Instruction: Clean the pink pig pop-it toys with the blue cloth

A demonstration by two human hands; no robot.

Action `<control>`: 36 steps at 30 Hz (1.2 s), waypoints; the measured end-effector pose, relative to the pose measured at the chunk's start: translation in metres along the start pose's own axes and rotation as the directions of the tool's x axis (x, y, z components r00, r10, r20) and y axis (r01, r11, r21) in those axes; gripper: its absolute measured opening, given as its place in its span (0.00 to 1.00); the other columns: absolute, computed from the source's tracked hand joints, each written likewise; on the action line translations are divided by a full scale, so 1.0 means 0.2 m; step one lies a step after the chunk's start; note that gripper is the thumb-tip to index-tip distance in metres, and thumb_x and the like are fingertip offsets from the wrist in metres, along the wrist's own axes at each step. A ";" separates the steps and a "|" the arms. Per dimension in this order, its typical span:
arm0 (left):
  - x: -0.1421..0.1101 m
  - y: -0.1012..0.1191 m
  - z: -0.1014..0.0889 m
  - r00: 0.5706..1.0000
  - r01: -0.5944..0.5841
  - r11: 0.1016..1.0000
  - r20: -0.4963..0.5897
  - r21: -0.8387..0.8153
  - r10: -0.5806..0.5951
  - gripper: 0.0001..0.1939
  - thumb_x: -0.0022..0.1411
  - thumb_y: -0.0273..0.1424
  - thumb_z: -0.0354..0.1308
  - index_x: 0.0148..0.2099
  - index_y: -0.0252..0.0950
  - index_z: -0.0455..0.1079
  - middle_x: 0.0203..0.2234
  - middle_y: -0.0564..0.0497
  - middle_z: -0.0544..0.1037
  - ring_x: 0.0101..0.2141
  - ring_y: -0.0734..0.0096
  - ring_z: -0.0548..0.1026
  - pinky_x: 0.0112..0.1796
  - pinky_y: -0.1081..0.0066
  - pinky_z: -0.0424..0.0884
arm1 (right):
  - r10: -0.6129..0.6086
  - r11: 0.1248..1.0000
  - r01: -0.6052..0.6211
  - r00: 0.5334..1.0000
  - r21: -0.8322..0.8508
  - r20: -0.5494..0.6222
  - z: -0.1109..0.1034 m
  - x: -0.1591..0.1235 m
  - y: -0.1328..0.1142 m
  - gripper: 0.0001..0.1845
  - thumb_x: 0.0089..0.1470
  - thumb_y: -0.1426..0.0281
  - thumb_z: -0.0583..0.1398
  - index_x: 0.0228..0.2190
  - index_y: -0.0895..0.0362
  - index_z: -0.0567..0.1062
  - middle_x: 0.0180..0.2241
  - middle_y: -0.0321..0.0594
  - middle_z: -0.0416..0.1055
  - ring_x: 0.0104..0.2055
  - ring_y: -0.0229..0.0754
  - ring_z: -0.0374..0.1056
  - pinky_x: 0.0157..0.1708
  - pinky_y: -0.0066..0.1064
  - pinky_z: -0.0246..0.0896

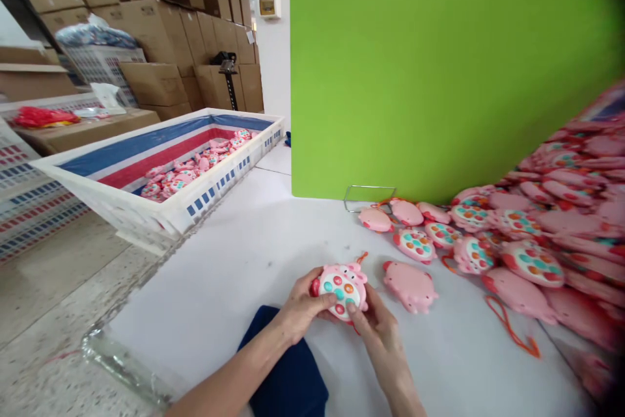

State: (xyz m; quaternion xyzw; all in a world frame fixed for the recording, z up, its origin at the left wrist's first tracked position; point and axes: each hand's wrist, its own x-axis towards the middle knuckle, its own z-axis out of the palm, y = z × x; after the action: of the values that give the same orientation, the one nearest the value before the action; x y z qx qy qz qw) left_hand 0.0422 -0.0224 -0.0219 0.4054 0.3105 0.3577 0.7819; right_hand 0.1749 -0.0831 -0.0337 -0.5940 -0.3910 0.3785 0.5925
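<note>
Between my two hands is a pink animal-shaped push-button toy [340, 287], its white face with coloured round buttons turned up. My left hand [306, 303] grips its left side, thumb on the buttons. My right hand [378, 322] holds its right side, and that thumb also lies on the buttons. An orange cord [362, 257] sticks out at the toy's top. Just right of my right hand, another pink toy [411, 285] lies face down on the white table [234, 274].
A large pile of pink toys [576, 222] covers the table's right side. Behind stands a green panel [439, 66] with a wire stand [370, 188] at its foot. At left, a white crate [170, 209] holds more toys. Cardboard boxes [156, 26] are stacked behind. Dark blue cloth [288, 378] lies under my left forearm.
</note>
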 end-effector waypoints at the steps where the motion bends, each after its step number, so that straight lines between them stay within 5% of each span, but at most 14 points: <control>1: 0.01 0.00 0.00 1.000 0.004 1.000 -0.025 -0.029 -0.004 0.28 0.47 0.34 0.67 0.50 0.32 0.66 0.36 0.43 0.76 0.32 0.64 0.76 0.28 0.71 0.73 | 0.023 0.999 -0.023 1.000 0.030 0.017 0.00 0.00 0.00 0.29 0.48 0.56 0.61 0.50 0.55 0.69 0.47 0.44 0.73 0.48 0.49 0.69 0.42 0.36 0.68; 7: 0.03 0.00 -0.02 0.993 0.073 0.986 -0.083 -0.149 -0.086 0.30 0.43 0.34 0.69 0.48 0.31 0.66 0.33 0.44 0.76 0.28 0.66 0.76 0.25 0.73 0.72 | 0.127 0.992 -0.127 0.992 0.020 -0.023 -0.06 0.01 0.01 0.25 0.49 0.53 0.60 0.45 0.54 0.73 0.45 0.44 0.74 0.45 0.49 0.70 0.36 0.34 0.70; 11: 0.01 -0.01 -0.01 0.999 0.035 0.999 -0.035 -0.032 -0.036 0.30 0.41 0.32 0.70 0.48 0.33 0.66 0.35 0.45 0.76 0.31 0.64 0.76 0.27 0.71 0.73 | 0.097 0.995 -0.096 0.995 0.023 -0.027 -0.05 0.01 0.01 0.25 0.49 0.53 0.60 0.43 0.56 0.74 0.42 0.44 0.75 0.42 0.49 0.71 0.35 0.34 0.70; 18: -0.01 -0.02 0.00 0.998 -0.002 0.980 -0.058 0.201 0.014 0.21 0.51 0.42 0.62 0.43 0.34 0.69 0.26 0.49 0.75 0.22 0.67 0.74 0.16 0.75 0.68 | -0.021 0.982 0.035 0.997 -0.185 0.079 0.01 -0.02 -0.02 0.22 0.51 0.54 0.58 0.39 0.57 0.75 0.29 0.42 0.76 0.30 0.45 0.72 0.27 0.32 0.68; 22: 0.00 0.00 -0.05 0.984 0.009 0.987 -0.179 0.160 0.020 0.20 0.50 0.41 0.63 0.40 0.33 0.69 0.21 0.50 0.74 0.19 0.69 0.73 0.14 0.76 0.67 | -0.173 0.823 0.185 0.982 -0.537 0.074 -0.12 -0.09 -0.07 0.21 0.53 0.54 0.56 0.43 0.53 0.73 0.41 0.46 0.75 0.42 0.52 0.71 0.40 0.41 0.67; 25: 0.02 0.26 -0.20 0.929 -0.042 0.996 -0.365 0.077 0.067 0.16 0.48 0.35 0.65 0.37 0.30 0.69 0.21 0.49 0.74 0.19 0.70 0.72 0.14 0.75 0.68 | -0.303 0.614 0.195 0.953 -0.765 0.000 -0.32 -0.09 -0.11 0.25 0.54 0.51 0.53 0.47 0.52 0.70 0.43 0.48 0.73 0.46 0.54 0.69 0.43 0.45 0.65; 27: 0.04 0.55 -0.33 0.846 -0.236 0.972 -0.491 0.006 0.209 0.11 0.51 0.30 0.63 0.36 0.29 0.69 0.24 0.49 0.76 0.22 0.71 0.74 0.17 0.76 0.70 | -0.329 0.531 0.128 0.942 -0.838 -0.065 -0.43 -0.05 -0.13 0.28 0.53 0.49 0.52 0.48 0.53 0.69 0.42 0.49 0.73 0.44 0.56 0.69 0.38 0.46 0.66; 30: 0.05 0.92 -0.47 0.756 -0.431 0.901 -0.563 -0.045 0.334 0.17 0.65 0.39 0.45 0.36 0.29 0.66 0.27 0.49 0.76 0.31 0.71 0.76 0.29 0.75 0.73 | -0.279 0.464 0.028 0.953 -0.885 -0.116 -0.48 0.09 -0.10 0.34 0.50 0.47 0.52 0.52 0.55 0.65 0.44 0.51 0.71 0.43 0.59 0.69 0.32 0.45 0.66; 33: 0.05 0.91 -0.43 0.822 -0.357 0.931 -0.497 -0.072 0.277 0.15 0.65 0.35 0.45 0.37 0.26 0.65 0.29 0.44 0.76 0.34 0.67 0.77 0.33 0.70 0.73 | -0.219 0.458 -0.064 0.959 -0.887 -0.183 -0.41 0.24 -0.05 0.39 0.46 0.48 0.56 0.55 0.55 0.60 0.46 0.53 0.68 0.43 0.61 0.68 0.31 0.45 0.65; 36: 0.06 0.54 -0.25 0.952 -0.027 0.999 -0.305 -0.023 0.019 0.10 0.54 0.27 0.58 0.40 0.30 0.67 0.29 0.42 0.77 0.32 0.66 0.77 0.32 0.71 0.71 | -0.201 0.487 -0.096 0.955 -0.868 -0.218 -0.35 0.31 -0.01 0.36 0.45 0.55 0.58 0.54 0.57 0.61 0.43 0.54 0.67 0.41 0.59 0.69 0.33 0.45 0.64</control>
State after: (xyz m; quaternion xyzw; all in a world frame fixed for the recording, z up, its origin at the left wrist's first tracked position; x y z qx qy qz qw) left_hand -0.0242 0.0525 0.0443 0.3383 0.4177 0.4291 0.7259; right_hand 0.2636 -0.0544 -0.0304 -0.8476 -0.4551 0.0186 0.2721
